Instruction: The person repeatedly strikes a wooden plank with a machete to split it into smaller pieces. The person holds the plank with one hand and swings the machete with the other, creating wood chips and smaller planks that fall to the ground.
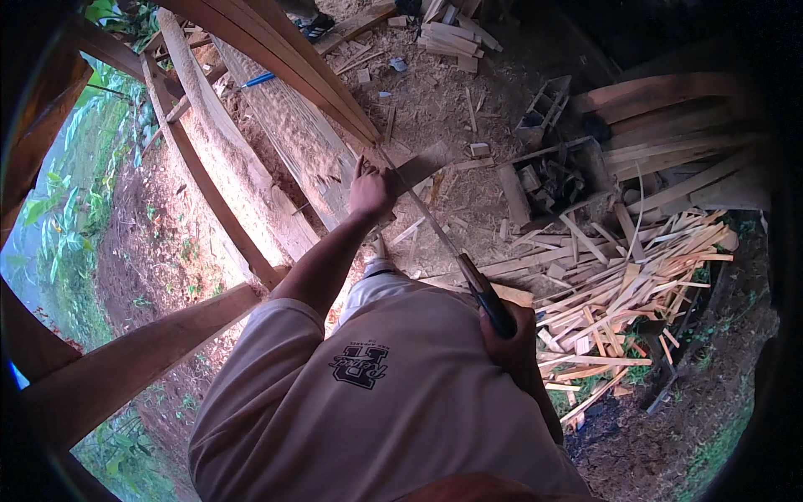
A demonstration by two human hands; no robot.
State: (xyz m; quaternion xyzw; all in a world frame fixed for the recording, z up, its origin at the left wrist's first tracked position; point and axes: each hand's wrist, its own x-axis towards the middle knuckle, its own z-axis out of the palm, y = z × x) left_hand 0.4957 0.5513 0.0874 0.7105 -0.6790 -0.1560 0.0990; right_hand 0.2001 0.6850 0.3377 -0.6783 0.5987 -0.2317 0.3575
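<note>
A hand saw with a dark handle [495,311] and a long narrow blade [431,219] slants from lower right to upper left in front of my body. My right hand [517,333] is closed around its handle, partly in shadow. My left hand [372,191] is at the far part of the blade, on a short wooden board [425,164] that the blade crosses. One finger points up and the others curl, so it seems to grip the board; the exact contact is hidden. Just beyond that hand, the ends of long upright-looking planks [355,117] come down close to the blade tip.
Left of me lie a wide sawdust-covered plank [288,125] with a blue pen-like object [258,79], and long curved timbers [201,180]. A thick beam [167,351] crosses at lower left. Right are a scrap-filled box [556,180], a heap of wood offcuts [627,293] and stacked boards [686,125].
</note>
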